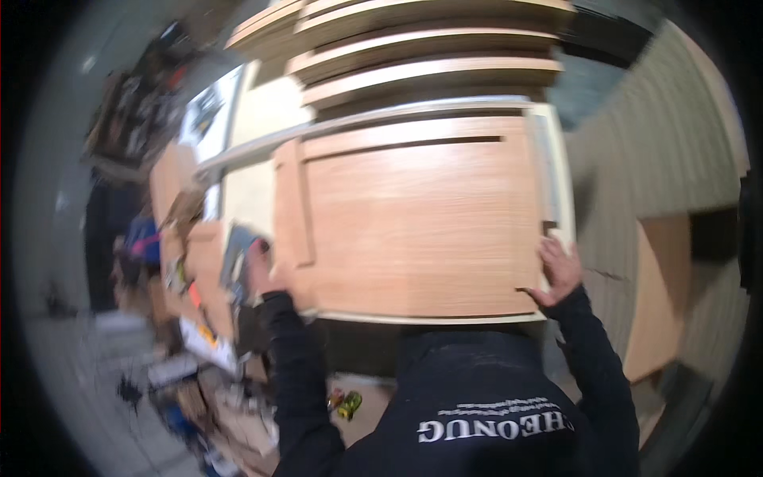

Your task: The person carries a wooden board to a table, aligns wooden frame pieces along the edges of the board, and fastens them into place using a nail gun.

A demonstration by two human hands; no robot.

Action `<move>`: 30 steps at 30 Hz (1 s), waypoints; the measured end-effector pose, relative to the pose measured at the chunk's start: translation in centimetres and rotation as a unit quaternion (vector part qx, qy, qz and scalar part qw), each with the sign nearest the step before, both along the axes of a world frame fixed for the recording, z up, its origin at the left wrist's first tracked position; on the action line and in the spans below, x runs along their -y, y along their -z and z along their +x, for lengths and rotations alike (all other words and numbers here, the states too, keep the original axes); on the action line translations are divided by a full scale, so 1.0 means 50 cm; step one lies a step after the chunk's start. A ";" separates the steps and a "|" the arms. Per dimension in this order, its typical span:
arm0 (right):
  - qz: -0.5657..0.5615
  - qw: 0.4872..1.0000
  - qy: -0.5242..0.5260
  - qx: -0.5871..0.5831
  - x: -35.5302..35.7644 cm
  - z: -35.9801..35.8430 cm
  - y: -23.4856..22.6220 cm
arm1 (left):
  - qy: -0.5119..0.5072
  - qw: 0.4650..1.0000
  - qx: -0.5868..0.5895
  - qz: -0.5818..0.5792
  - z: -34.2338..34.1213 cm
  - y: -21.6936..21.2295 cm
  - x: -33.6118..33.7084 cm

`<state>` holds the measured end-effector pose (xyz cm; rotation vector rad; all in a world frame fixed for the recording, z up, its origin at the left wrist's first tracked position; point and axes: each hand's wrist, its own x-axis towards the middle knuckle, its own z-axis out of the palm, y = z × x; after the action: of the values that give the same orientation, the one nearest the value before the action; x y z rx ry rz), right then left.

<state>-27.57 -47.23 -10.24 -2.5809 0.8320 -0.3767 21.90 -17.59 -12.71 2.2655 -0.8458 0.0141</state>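
Observation:
A light wood-grain panel (413, 215) with framing strips and dark grooves lies flat on the pale workbench (248, 195). At its left edge, my left hand (261, 269) is closed round a grey hand tool shaped like a nail gun (235, 253); motion blur hides the details of the grip. On the opposite side, my right hand (560, 269) rests on the panel's right edge, with fingers spread and the thumb stretched over the lower corner. A narrow wood strip (294, 207) runs along the panel's left side, bordered by a dark gap.
Wooden panels (429, 71) are stacked beyond the bench. Tall boards (660, 143) lean on the right. Cluttered boards and tools (199, 278) lie to the left. Below the bench sits a yellow-green object (349, 405). A metal rail (262, 147) crosses the bench's far side.

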 end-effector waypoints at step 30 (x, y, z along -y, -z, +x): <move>0.064 0.998 0.002 -0.008 0.012 -0.006 0.014 | 0.409 0.805 -0.415 0.116 -0.198 -0.276 0.604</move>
<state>-27.85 -47.83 -10.92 -2.4672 0.8378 -0.2938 11.99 -47.81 1.08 1.6146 -1.2479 -1.4227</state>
